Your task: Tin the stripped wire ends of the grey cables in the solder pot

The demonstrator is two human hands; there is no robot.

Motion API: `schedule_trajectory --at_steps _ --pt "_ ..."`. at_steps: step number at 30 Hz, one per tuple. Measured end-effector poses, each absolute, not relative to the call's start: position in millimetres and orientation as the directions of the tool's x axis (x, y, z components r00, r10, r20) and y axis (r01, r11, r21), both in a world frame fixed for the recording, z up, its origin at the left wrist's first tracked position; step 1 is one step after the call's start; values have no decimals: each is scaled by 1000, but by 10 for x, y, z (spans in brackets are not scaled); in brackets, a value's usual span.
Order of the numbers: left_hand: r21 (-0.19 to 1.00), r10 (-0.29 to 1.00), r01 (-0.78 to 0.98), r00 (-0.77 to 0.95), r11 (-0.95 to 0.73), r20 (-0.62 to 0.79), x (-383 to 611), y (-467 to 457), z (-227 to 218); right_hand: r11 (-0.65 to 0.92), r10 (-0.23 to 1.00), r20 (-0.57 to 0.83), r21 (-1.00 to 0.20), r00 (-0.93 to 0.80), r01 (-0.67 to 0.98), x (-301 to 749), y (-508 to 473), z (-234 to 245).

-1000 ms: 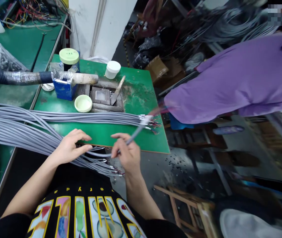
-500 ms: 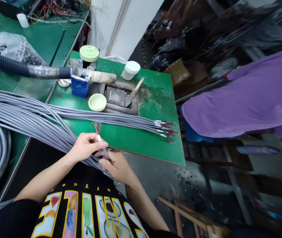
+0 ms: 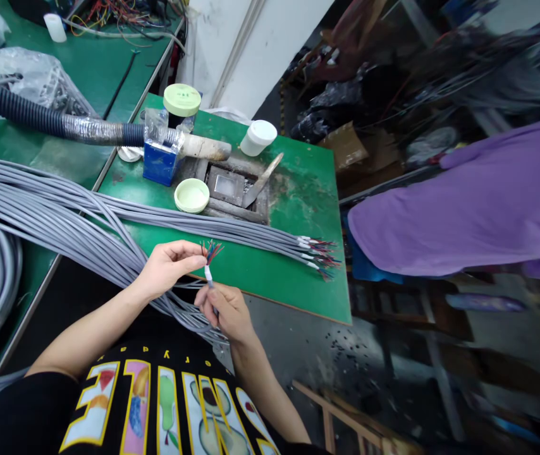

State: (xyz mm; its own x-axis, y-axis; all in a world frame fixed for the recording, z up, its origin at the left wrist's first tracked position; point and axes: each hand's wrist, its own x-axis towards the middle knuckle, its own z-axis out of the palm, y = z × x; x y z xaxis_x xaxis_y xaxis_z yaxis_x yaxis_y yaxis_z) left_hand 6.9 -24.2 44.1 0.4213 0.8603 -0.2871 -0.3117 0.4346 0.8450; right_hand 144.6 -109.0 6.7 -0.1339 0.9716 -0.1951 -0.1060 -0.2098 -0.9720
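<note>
Close to my body, my right hand [image 3: 228, 311] is wrapped round a grey cable [image 3: 208, 275] just below the white band at its end. Thin red, blue and dark wires [image 3: 213, 250] fan out from the top of that cable. Thumb and fingertips of my left hand [image 3: 171, 265] are pinched at the left side of these wires. Beyond my hands, a bundle of grey cables [image 3: 232, 231] lies across the green table, with white bands and bared coloured wires at its right end. More grey cables [image 3: 85, 237] run under my left forearm.
Behind the bundle are a soldering pot [image 3: 226, 185], a scraper [image 3: 263, 181], a pale dish [image 3: 191, 195], a white tub [image 3: 258, 138] and a black hose [image 3: 28, 107] held by a blue box [image 3: 160, 165]. A person in purple [image 3: 469, 202] is at the right.
The cable end has risen and shifted slightly right, and its wires are now spread. My left hand has moved from the white band up to the wires.
</note>
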Motion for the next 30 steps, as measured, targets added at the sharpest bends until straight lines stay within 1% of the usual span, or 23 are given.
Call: schedule_trajectory --at_steps 3,5,7,9,12,14,16,20,25,27,30 --pt "845 872 -321 390 429 -295 81 -224 424 -238 964 -221 -965 -150 -113 1448 -1074 49" --pt "820 855 -326 399 470 -331 97 -223 388 -249 961 -229 -961 -156 -123 1448 -1065 46" --pt "765 815 -347 439 543 -379 114 -223 346 -256 959 -233 -956 -159 -143 1447 -1061 40" --pt "684 766 -390 500 616 -405 130 -218 313 -261 957 -233 -951 -171 -163 1445 -1061 27" --pt "576 683 -412 609 706 -402 152 -199 297 -269 952 -228 -942 -206 -202 1440 -1069 -1" --pt "546 645 -398 657 737 -390 159 -184 304 -274 948 -222 -934 -228 -230 1440 -1076 -20" --pt "545 633 -393 680 741 -369 157 -174 313 -278 946 -220 -928 -238 -248 1441 -1080 -31" --pt "572 649 -402 685 715 -330 135 -170 306 -277 946 -214 -923 -242 -266 1441 -1074 -30" --pt "654 705 -402 645 641 -295 112 -164 286 -272 946 -205 -923 -250 -272 1434 -1066 -33" --pt "684 731 -409 628 604 -269 112 -159 291 -272 945 -208 -930 -254 -247 1446 -1066 -31" --pt "676 743 -434 619 596 -257 124 -163 291 -246 948 -210 -961 -241 -130 1487 -1052 11"
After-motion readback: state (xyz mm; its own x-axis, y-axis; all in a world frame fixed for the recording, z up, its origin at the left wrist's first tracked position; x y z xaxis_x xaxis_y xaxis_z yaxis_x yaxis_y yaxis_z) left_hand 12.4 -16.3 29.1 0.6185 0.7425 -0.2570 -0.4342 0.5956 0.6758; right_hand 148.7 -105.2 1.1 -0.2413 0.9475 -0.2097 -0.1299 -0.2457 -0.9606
